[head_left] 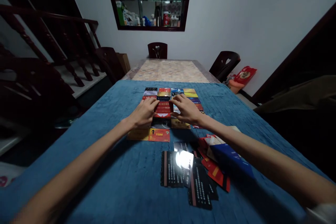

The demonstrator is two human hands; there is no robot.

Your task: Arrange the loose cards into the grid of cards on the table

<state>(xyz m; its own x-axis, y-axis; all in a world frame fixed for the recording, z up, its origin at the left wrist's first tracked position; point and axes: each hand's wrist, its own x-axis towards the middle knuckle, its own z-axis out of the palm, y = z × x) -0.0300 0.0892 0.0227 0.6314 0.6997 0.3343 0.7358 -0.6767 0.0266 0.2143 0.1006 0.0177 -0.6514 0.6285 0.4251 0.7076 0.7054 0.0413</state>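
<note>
A red card (pixel 163 107) with pale printing lies among rows of cards in the middle of the blue cloth. My left hand (pixel 145 111) has its bent fingers and thumb at the card's left edge. At the opposite edge, the fingers and thumb of my right hand (pixel 186 109) are curled against it. Cards of several colours surround both hands, including a yellow card (pixel 193 95) at the back right. Closer to me are a dark card (pixel 161 123), a gold card (pixel 181 124) and an orange-red card (pixel 159 134) marked YSM. My hands hide parts of the rows.
Loose black cards (pixel 172 173) overlap in front, one reflecting bright light. Red cards (pixel 214 169) and a blue card or packet (pixel 231 157) are piled under my right forearm. Blue cloth (pixel 110 182) covers the near table. Dark chairs (pixel 224 63) stand around the far end.
</note>
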